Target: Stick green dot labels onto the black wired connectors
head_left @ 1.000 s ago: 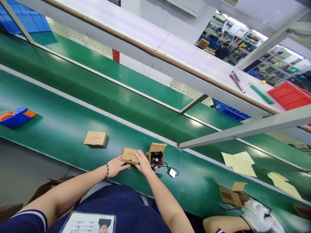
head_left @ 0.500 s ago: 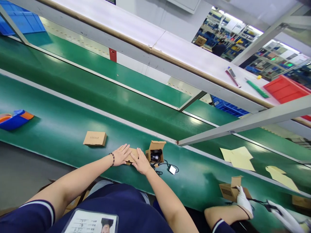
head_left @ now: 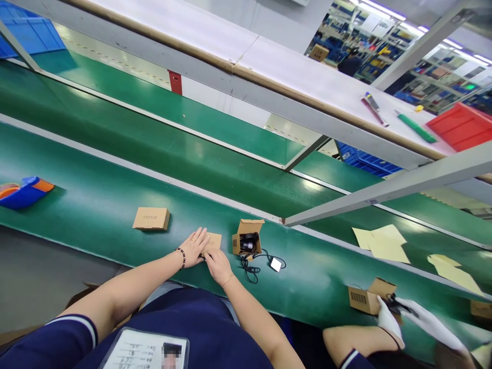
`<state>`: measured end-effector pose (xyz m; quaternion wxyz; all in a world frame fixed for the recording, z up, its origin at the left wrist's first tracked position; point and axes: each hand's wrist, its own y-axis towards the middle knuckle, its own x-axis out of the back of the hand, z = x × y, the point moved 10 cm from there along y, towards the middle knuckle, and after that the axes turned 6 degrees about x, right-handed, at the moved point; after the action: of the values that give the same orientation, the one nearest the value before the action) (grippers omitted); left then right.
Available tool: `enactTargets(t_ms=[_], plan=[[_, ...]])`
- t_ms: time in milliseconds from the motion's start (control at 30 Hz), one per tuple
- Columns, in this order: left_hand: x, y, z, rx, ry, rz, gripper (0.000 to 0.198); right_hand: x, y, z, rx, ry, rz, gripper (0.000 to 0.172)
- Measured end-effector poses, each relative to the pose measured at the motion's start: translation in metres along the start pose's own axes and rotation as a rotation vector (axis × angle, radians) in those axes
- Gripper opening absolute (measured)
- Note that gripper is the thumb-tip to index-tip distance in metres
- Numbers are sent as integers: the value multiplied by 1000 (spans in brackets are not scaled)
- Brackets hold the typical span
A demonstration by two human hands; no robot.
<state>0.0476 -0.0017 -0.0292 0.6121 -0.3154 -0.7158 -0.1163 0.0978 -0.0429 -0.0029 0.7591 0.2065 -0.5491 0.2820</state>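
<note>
My left hand (head_left: 195, 245) lies flat with spread fingers on a small closed cardboard box (head_left: 213, 240) on the green conveyor belt (head_left: 88, 200). My right hand (head_left: 216, 264) rests at the box's near edge, fingers against it. Just right of the box stands an open cardboard box (head_left: 247, 238) with a black device inside. A black cable (head_left: 251, 266) with a white tag (head_left: 275, 264) trails from it over the belt. Another closed cardboard box (head_left: 151, 219) lies further left.
A blue and orange tray (head_left: 23, 190) sits at the far left of the belt. At the right, a co-worker's white-gloved hands (head_left: 407, 316) work at another cardboard box (head_left: 367, 297). Yellow sheets (head_left: 380, 243) lie beyond. A red bin (head_left: 459, 125) and tools sit on the upper shelf.
The small box was held up in both hands; it now lies flat on the belt under my left palm. My right hand slid to its near edge. The co-worker's gloved hands moved onto their box.
</note>
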Motion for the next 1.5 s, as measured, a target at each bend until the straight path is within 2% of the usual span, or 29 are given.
enactTargets(t_ms=[100, 167, 467, 600, 667, 767, 900, 967, 1000, 1067, 1133, 1167, 1233, 1267, 1333, 1400, 1500], plan=[[1, -2, 0, -12, 1, 3, 97, -1, 7, 0, -50, -12, -19, 31], [1, -2, 0, -8, 6, 9, 99, -1, 10, 0, -68, -18, -33, 30], [-4, 1, 1, 15, 17, 53, 94, 2, 9, 3, -44, -23, -85, 21], [-2, 2, 3, 6, 16, 36, 84, 5, 10, -4, -84, -15, -114, 21], [-1, 2, 3, -1, 12, 27, 77, 9, 13, -10, -118, -10, -129, 28], [-1, 3, 3, -9, 10, 28, 75, 15, 20, -23, -156, 2, -117, 49], [4, 1, 1, -69, -38, 77, 92, 12, 33, -35, -155, 67, 43, 77], [17, 1, 24, 44, -64, 45, 89, 10, 35, -40, -177, 81, 107, 77], [28, -1, 47, 185, -66, -6, 86, 9, 34, -44, -210, 80, 124, 76], [53, -16, 110, 575, -52, -142, 86, 6, 28, -50, -293, 80, 157, 82], [70, -44, 169, 925, -52, -224, 95, -2, 22, -50, -336, 103, 221, 95], [73, -56, 192, 1041, -68, -222, 100, -6, 19, -48, -334, 117, 258, 99], [68, -72, 225, 1166, -132, -156, 106, -11, 16, -45, -324, 135, 314, 100], [62, -76, 234, 1177, -164, -113, 107, -11, 16, -44, -319, 142, 328, 98], [52, -78, 235, 1116, -189, -53, 106, -8, 22, -45, -325, 166, 330, 94], [44, -78, 217, 985, -156, -42, 103, -4, 36, -47, -348, 200, 309, 92], [32, -84, 172, 803, -82, -64, 97, 2, 66, -51, -395, 226, 263, 90]])
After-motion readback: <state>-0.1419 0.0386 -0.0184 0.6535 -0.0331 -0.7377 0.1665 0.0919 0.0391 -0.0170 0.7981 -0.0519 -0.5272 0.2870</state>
